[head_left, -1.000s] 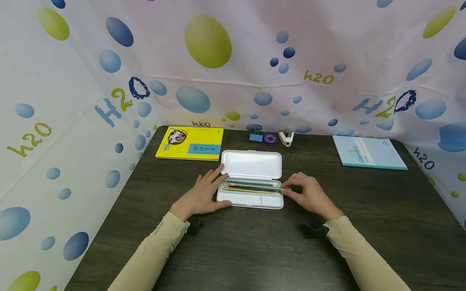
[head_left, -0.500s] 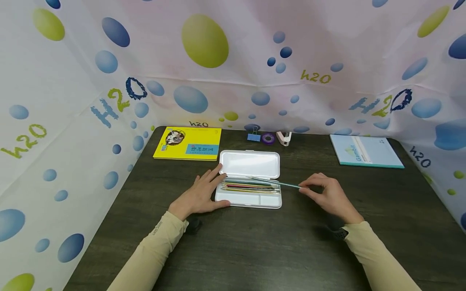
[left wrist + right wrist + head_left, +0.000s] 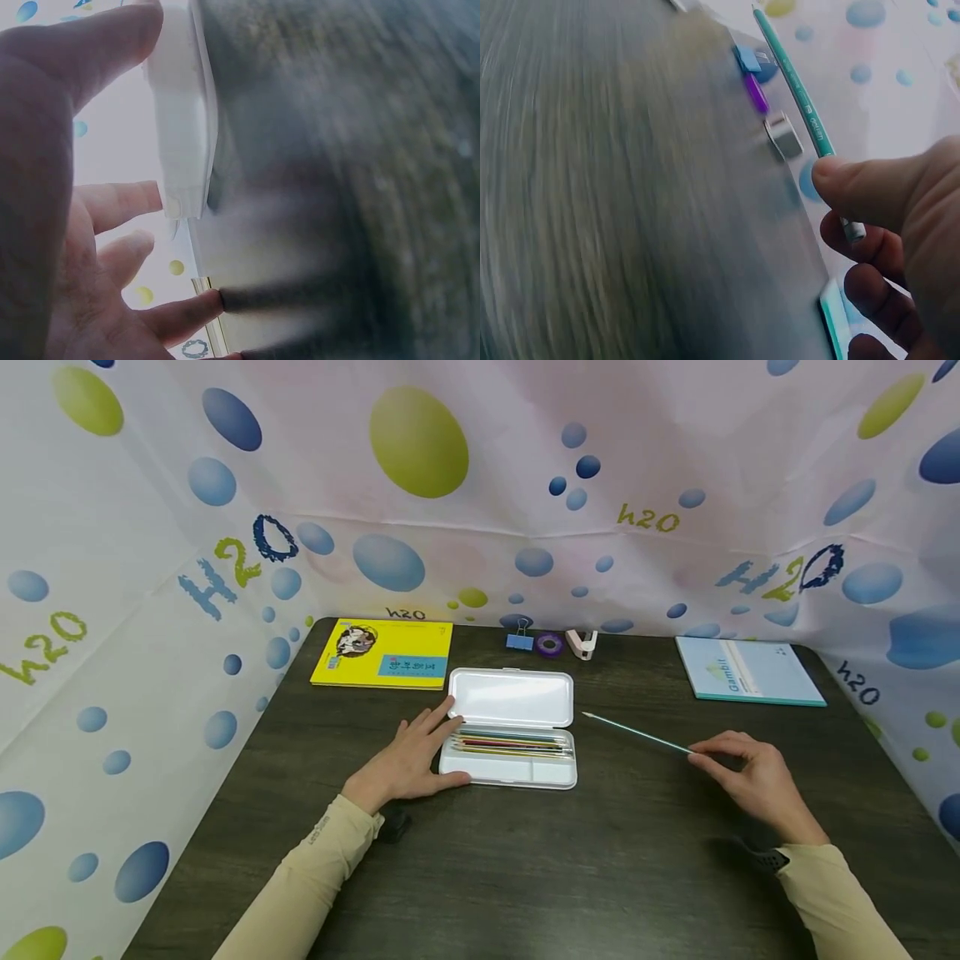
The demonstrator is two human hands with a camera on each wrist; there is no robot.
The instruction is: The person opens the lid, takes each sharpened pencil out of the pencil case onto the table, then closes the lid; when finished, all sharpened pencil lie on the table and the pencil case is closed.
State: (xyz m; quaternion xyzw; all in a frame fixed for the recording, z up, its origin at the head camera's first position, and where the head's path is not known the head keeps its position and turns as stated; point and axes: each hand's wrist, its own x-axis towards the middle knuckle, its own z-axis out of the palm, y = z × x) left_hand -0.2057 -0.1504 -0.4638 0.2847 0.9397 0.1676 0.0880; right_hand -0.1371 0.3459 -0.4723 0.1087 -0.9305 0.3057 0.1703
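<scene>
A white pencil case (image 3: 487, 772) lies with its lid (image 3: 512, 697) folded back on the dark table. Several pencils (image 3: 513, 743) in different colours lie side by side in its upper part. My left hand (image 3: 405, 762) is at the left end of the case, fingers spread and relaxed, thumb along the front edge. In the left wrist view that thumb and a finger touch the case wall (image 3: 184, 112). Off to the right, my right hand (image 3: 750, 777) pinches a teal pencil (image 3: 637, 732) near its blunt end between thumb and forefinger. The pencil's sharpened tip points left, towards the case.
A yellow book (image 3: 382, 653) lies at the back left, a light blue notebook (image 3: 750, 670) at the back right. Between them stand a blue binder clip (image 3: 519, 642), a purple tape roll (image 3: 549, 645) and a white stapler-like item (image 3: 582, 645). A patterned sheet (image 3: 480, 560) rises behind the table.
My right hand has drawn the teal pencil up out of the case and carried it right, clear of the case. The left hand has stayed on the case's left end.
</scene>
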